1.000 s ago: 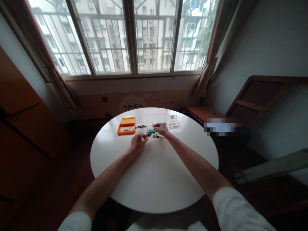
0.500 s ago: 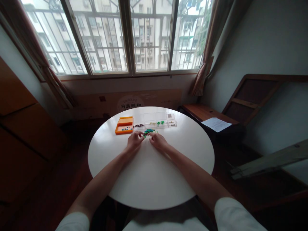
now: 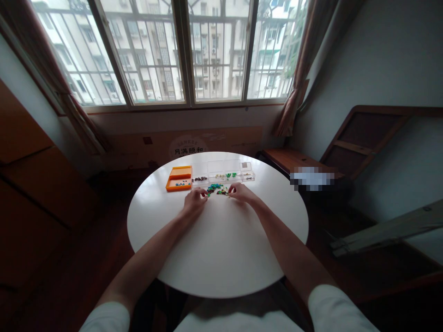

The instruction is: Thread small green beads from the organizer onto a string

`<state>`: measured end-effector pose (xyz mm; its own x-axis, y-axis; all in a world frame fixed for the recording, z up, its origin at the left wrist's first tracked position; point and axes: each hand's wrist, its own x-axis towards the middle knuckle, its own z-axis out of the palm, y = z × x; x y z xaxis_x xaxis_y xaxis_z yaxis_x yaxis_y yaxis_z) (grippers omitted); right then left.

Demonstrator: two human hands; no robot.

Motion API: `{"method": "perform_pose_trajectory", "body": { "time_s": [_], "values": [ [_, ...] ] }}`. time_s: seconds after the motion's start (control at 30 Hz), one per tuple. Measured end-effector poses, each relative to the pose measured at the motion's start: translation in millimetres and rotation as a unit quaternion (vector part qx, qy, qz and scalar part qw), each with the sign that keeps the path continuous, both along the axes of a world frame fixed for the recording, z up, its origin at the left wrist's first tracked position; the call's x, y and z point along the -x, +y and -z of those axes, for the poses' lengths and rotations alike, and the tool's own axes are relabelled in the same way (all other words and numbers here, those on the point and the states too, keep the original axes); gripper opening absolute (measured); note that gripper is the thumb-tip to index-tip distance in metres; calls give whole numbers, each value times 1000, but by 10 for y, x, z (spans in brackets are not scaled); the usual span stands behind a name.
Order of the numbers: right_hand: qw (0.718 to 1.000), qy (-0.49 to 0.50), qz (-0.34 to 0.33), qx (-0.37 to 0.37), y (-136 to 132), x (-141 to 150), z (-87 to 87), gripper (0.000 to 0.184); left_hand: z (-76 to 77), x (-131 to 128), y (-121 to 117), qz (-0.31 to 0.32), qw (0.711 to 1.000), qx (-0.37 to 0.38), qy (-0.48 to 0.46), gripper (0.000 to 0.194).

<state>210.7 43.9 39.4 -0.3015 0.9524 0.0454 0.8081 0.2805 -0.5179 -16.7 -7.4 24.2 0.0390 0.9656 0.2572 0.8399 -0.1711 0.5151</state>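
Small building-block pieces in green, blue and dark colours lie in a pile (image 3: 215, 186) on the white round table (image 3: 221, 249). My left hand (image 3: 194, 199) is at the pile's left edge, its fingers curled in toward the thumb by a green piece; whatever they pinch is too small to tell. A smaller group of dark, green and yellow pieces (image 3: 222, 192) lies to the right of the pile. At that group's right end is my right hand (image 3: 241, 192), its fingers bent down and drawn together at the pieces; what is between them is hidden.
Behind my left hand stands an open orange box (image 3: 178, 188) with a few blue pieces. Beside it, clear plastic boxes (image 3: 223, 180) hold dark, cream and green pieces. A wooden bench (image 3: 290, 159) is right of the table, below the window.
My right hand has moved right, away from the pile, and a small group of pieces now lies apart beside the pile. My left hand has stayed nearly in place.
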Motion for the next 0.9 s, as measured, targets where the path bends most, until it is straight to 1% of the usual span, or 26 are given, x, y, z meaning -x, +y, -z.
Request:
{"method": "perform_pose_trajectory", "body": {
  "time_s": [0.13,0.23,0.37,0.43,0.53,0.77,0.9],
  "values": [
    [999,6,-15,31,-5,-10,18,13,-4,-7,-20,6,1000,-4,6,14],
    [999,-3,-8,45,-34,6,30,14,-5,-11,-25,7,1000,-5,9,12],
    [999,-28,28,-9,-87,54,32,15,5,-12,-23,11,1000,-18,11,11],
    [998,-33,34,-34,-116,89,29,16,6,-16,-24,12,1000,-21,13,12],
    [998,-23,3,-51,-157,145,25,19,-1,-25,-30,14,1000,-11,20,12],
    [994,-23,-76,-69,-239,249,58,36,-16,-43,-48,11,1000,-4,25,14],
    [993,-34,-83,-72,-252,269,87,37,-23,-53,-59,9,1000,-10,21,13]
  ]
}}
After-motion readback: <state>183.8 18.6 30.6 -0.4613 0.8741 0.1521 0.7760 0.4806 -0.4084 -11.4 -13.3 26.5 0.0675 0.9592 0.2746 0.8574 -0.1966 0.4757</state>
